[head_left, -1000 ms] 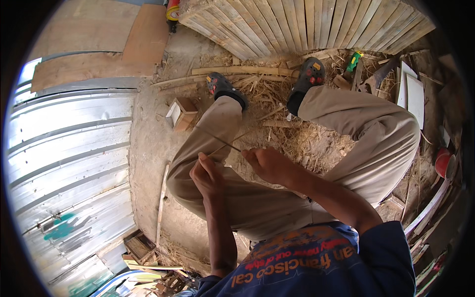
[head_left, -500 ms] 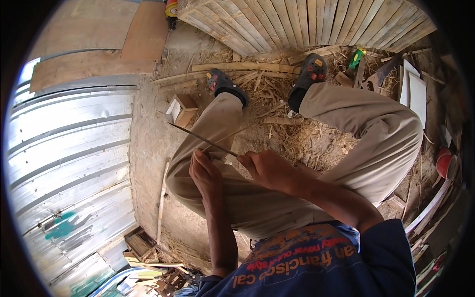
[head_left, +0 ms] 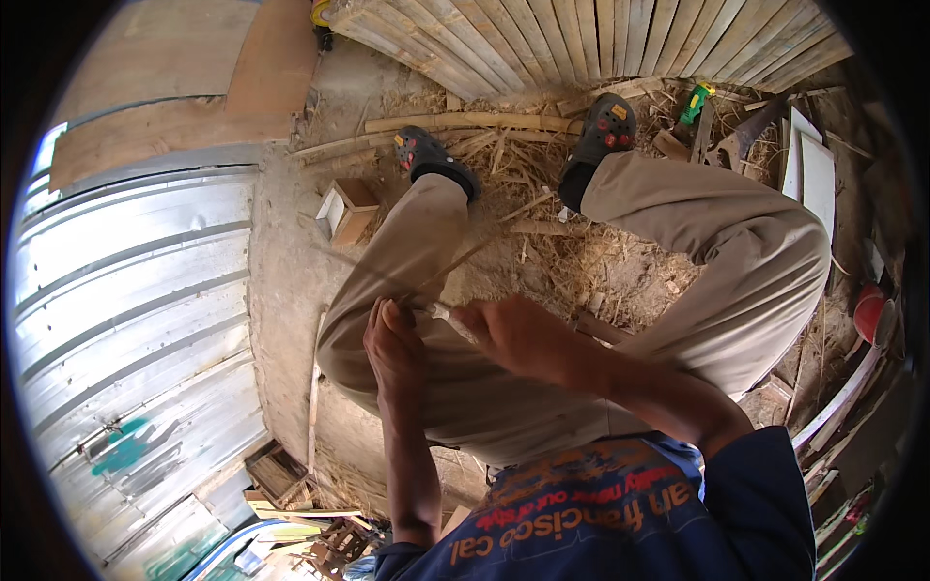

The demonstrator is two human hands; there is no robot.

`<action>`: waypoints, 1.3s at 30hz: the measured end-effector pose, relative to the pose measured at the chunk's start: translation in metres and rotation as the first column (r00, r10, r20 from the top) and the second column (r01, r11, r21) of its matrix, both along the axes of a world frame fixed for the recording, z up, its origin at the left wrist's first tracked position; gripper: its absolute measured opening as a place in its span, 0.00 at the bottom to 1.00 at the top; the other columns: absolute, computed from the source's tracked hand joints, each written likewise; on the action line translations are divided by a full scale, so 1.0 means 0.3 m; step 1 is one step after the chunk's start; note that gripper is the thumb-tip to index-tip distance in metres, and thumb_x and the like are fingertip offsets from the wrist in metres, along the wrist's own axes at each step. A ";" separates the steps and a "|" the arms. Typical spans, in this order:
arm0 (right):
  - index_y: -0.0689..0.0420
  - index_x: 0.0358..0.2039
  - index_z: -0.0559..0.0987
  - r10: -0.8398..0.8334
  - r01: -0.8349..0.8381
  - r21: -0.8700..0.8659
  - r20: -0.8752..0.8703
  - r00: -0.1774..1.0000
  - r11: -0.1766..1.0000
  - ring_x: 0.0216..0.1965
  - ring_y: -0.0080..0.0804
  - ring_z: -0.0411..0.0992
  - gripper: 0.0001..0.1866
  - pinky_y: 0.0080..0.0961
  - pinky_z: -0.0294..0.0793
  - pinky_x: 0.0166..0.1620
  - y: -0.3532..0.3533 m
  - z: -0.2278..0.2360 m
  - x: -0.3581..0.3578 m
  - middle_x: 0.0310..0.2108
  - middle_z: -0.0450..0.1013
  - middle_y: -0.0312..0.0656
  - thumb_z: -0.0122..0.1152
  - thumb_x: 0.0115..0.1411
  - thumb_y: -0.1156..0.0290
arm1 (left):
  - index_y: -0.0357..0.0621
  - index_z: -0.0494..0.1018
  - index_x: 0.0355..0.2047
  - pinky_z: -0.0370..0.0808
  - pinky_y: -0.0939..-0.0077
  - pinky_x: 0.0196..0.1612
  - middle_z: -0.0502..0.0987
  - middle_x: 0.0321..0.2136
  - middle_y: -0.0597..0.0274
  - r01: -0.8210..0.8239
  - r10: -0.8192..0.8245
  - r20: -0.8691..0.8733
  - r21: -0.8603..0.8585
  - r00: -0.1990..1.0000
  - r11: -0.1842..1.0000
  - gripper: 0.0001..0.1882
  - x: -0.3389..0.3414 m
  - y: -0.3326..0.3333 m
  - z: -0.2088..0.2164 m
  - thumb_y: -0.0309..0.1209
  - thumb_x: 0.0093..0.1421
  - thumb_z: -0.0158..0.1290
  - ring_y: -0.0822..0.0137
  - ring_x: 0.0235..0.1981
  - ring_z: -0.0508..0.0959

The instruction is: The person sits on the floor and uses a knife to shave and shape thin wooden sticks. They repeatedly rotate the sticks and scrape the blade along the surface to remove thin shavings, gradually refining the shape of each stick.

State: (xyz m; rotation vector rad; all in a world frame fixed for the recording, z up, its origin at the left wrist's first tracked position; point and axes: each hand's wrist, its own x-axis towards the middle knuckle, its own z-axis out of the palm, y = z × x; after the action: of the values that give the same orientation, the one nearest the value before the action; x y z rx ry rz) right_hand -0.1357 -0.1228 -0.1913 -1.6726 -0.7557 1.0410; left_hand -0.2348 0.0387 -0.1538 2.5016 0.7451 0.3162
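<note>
Above my left thigh, my right hand [head_left: 518, 334] is closed around a long-bladed knife [head_left: 441, 312]. Only a pale, shiny part beside the fingers shows clearly; the dark blade is smeared by motion and points up and left. My left hand [head_left: 395, 349], just left of it, has its thumb and fingers pinched together on a thin strip, apparently bamboo [head_left: 489, 240]. The strip slants up and right between my shins and crosses close to the blade. Whether the blade touches it I cannot tell.
Shavings and split strips [head_left: 620, 252] litter the dirt between my feet. A slatted panel [head_left: 581, 44] stands ahead. A small wooden box [head_left: 349, 210] sits left of my leg. At right lie a green-yellow tool [head_left: 696, 104] and a handsaw [head_left: 734, 145]. Corrugated metal [head_left: 145, 281] walls the left.
The knife has turned and blurred, and a shiny part near my right hand now shows. My right hand has shifted slightly left. The left hand keeps its pinch on the strip.
</note>
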 end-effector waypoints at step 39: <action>0.61 0.39 0.73 0.108 -0.055 -0.131 0.441 0.891 0.990 0.24 0.54 0.77 0.11 0.43 0.79 0.30 -0.041 -0.024 0.011 0.23 0.75 0.52 0.50 0.68 0.65 | 0.41 0.71 0.36 0.76 0.51 0.35 0.79 0.34 0.48 0.285 -0.247 -0.444 0.020 0.862 0.958 0.09 0.028 -0.047 0.205 0.33 0.69 0.45 0.43 0.32 0.80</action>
State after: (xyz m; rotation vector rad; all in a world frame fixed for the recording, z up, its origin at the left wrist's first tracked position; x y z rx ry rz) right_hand -0.1324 -0.1352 -0.1986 -2.0294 -1.0882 0.7685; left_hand -0.2263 0.0246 -0.0923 2.7485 0.5403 -0.3354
